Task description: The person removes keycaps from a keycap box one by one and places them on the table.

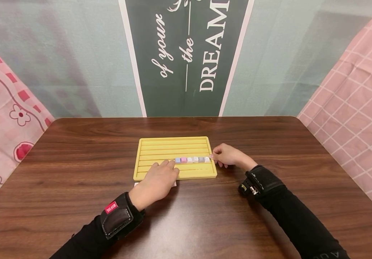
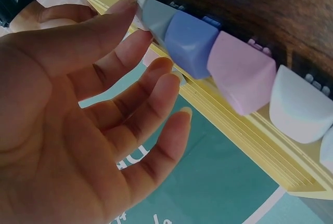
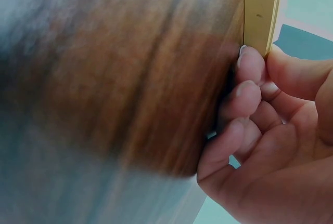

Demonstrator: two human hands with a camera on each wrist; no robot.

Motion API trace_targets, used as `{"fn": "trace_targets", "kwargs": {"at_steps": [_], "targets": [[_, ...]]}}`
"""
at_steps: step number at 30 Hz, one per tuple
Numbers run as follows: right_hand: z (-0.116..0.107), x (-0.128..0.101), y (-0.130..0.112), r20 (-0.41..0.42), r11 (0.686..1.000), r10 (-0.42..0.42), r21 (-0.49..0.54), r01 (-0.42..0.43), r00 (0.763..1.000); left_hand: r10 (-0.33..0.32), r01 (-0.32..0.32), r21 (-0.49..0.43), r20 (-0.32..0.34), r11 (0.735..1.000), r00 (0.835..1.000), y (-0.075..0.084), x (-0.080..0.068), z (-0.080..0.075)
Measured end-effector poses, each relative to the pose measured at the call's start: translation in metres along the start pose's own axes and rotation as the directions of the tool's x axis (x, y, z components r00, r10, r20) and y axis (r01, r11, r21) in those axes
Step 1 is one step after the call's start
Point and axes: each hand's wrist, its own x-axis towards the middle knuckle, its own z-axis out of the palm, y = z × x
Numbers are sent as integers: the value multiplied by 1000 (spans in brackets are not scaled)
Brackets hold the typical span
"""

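A yellow grooved tray (image 1: 160, 146) lies on the table with a row of keycaps in one groove. From the left hand rightward, a blue keycap (image 1: 177, 160), a pink keycap (image 1: 184, 160), white ones and a grey one (image 1: 201, 159) sit side by side. At the row's left end my left hand (image 1: 160, 180) pinches a white keycap (image 2: 138, 20) between thumb and index finger, beside a grey-green keycap (image 2: 157, 16); its other fingers are loosely bent. My right hand (image 1: 228, 155) grips the tray's right edge with thumb and fingertips (image 3: 250, 65).
Something white (image 1: 175, 183) shows partly from under the left hand, at the tray's near edge; its kind is hidden. The brown wooden table (image 1: 270, 144) extends around the tray. Behind it hangs a cloth with lettering (image 1: 186, 100); pink cloths (image 1: 361, 90) flank both sides.
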Motion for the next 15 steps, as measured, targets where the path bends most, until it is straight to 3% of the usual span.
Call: {"fn": "trace_targets", "kwargs": {"at_steps": [15], "targets": [[0,1,1,2,1000,5,-1,-5,1000,5,-5,-29,-7,1000,1000,0,0,-2]]}}
